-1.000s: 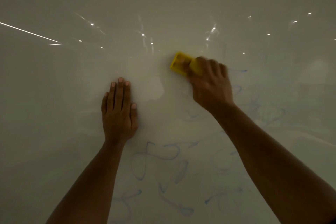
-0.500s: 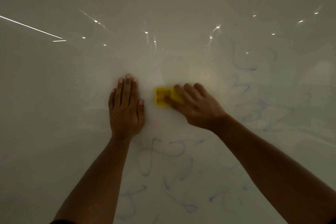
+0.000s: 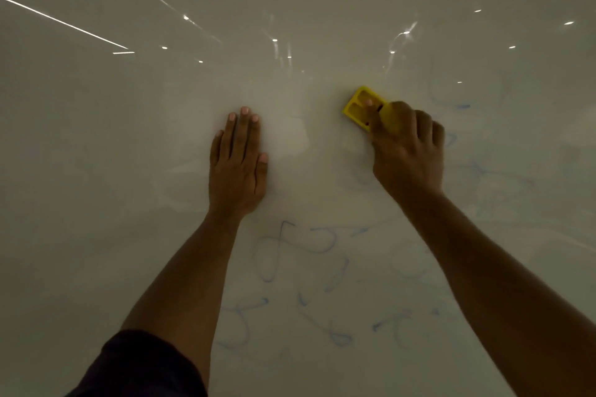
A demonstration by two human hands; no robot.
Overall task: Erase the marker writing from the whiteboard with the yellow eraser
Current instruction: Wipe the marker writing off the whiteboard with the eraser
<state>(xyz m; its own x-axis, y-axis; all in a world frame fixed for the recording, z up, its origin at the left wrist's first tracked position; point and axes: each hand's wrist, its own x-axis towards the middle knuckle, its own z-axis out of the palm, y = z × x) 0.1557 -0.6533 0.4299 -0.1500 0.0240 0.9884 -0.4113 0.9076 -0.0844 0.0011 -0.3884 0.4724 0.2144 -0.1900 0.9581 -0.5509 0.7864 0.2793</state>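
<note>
The right hand (image 3: pixel 407 151) presses the eraser (image 3: pixel 361 106) against the whiteboard (image 3: pixel 96 171), fingers curled over its lower right end, one fingertip (image 3: pixel 368 103) on its ribbed back; its upper left end pokes out beyond them. The left hand (image 3: pixel 238 164) lies flat on the board, fingers together. Faint blue writing (image 3: pixel 290 248) sits below both hands and to the right.

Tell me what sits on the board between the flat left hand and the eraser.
Nothing: in the head view the whiteboard between the left hand and the eraser is bare and already wiped, with no marker strokes.
</note>
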